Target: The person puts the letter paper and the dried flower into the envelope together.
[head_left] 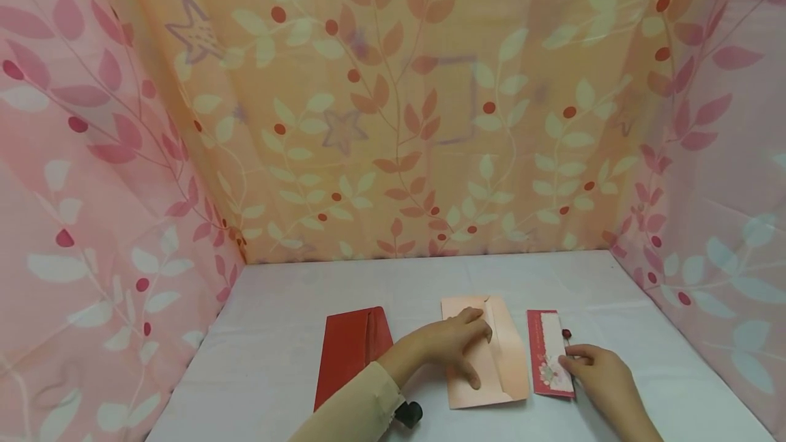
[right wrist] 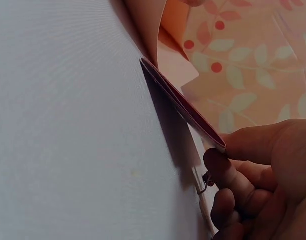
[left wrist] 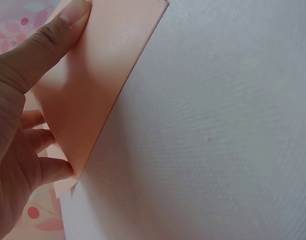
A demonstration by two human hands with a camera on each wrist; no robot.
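Note:
A peach envelope [head_left: 512, 367] lies on the white tabletop with its flap side to the right. My left hand [head_left: 451, 346] rests on it, thumb and fingers spread; in the left wrist view, the thumb [left wrist: 67, 25] lies flat on the paper and the other fingertips touch farther along. To the right is a folded red and white card [head_left: 540, 343] with a flower print. Its right edge is pinched between the thumb and fingers of my right hand [head_left: 604, 374]. The right wrist view shows that card [right wrist: 185, 107] edge-on, tilted up from the table.
A red envelope [head_left: 344, 350] lies on the left, partly behind my left sleeve [head_left: 356, 404]. A small dark red bead-like thing [head_left: 566, 334] sits just above my right fingers. Patterned cloth [head_left: 393, 121] walls the table at the back and both sides.

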